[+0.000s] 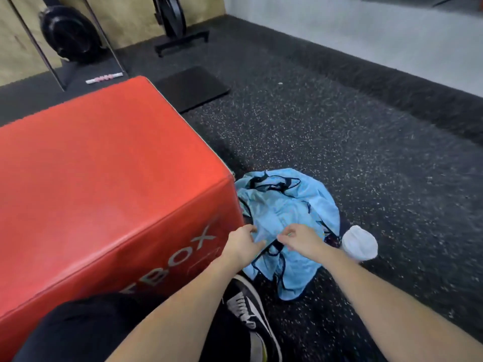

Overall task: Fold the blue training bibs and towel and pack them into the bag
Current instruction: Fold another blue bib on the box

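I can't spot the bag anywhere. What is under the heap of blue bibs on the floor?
At the edges of the blue bibs only speckled floor and a dark patch beside the white roll show. Whether a bag lies beneath is hidden by the cloth.

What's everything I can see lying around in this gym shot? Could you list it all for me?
training bibs: a crumpled pile, count unclear, light blue with dark trim, on the floor beside the red box
rolled towel: one, white, on the floor at the pile's right edge
padded box: one, red with grey lettering, left of the pile
floor: black rubber with pale flecks
flat mat: one, black, behind the box
weight plate: one, black, far left by the wall
black stand: one, far back by the wall
shoe: one, black with white laces, below the pile
left hand: fingers on the blue cloth
right hand: fingers curled at the cloth; grip unclear
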{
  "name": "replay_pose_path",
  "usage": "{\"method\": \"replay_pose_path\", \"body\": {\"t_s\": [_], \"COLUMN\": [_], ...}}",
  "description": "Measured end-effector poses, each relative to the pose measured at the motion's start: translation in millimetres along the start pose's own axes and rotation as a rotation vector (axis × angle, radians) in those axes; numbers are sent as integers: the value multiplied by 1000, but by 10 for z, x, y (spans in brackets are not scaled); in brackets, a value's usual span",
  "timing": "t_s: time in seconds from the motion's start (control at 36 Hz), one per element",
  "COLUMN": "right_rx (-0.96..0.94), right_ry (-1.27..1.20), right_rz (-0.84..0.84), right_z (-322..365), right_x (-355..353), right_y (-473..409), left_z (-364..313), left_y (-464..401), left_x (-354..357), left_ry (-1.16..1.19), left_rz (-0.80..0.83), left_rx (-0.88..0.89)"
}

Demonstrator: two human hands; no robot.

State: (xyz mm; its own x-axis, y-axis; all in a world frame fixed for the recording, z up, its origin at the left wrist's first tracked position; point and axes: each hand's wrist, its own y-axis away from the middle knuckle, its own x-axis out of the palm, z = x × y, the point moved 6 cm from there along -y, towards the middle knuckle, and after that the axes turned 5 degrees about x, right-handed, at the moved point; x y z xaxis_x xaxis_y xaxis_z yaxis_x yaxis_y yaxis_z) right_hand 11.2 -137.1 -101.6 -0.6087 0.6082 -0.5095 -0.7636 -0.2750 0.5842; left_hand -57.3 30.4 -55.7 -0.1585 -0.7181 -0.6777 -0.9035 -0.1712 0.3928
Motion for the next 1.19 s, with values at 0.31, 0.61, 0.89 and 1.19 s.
{"method": "replay_pose_path", "body": {"t_s": [0.31, 0.61, 0.89, 1.19], "right_rx": [141, 143, -70, -402], "right_ry": [-181, -453, -458, -576], "right_rz": [34, -15, -56, -58], "right_z": [-448, -298, 235, 1413], "right_x": [502, 307, -52, -612], "right_y": [-794, -838, -198, 888], "left_z": [318, 407, 16, -711], "left_y": [-634, -661, -222, 495], "left_x": [449, 418, 97, -755], "left_ry": [-8, 72, 43, 170], "left_rz": [99, 69, 17, -313], "left_rx": [-78, -114, 1, 198]}}
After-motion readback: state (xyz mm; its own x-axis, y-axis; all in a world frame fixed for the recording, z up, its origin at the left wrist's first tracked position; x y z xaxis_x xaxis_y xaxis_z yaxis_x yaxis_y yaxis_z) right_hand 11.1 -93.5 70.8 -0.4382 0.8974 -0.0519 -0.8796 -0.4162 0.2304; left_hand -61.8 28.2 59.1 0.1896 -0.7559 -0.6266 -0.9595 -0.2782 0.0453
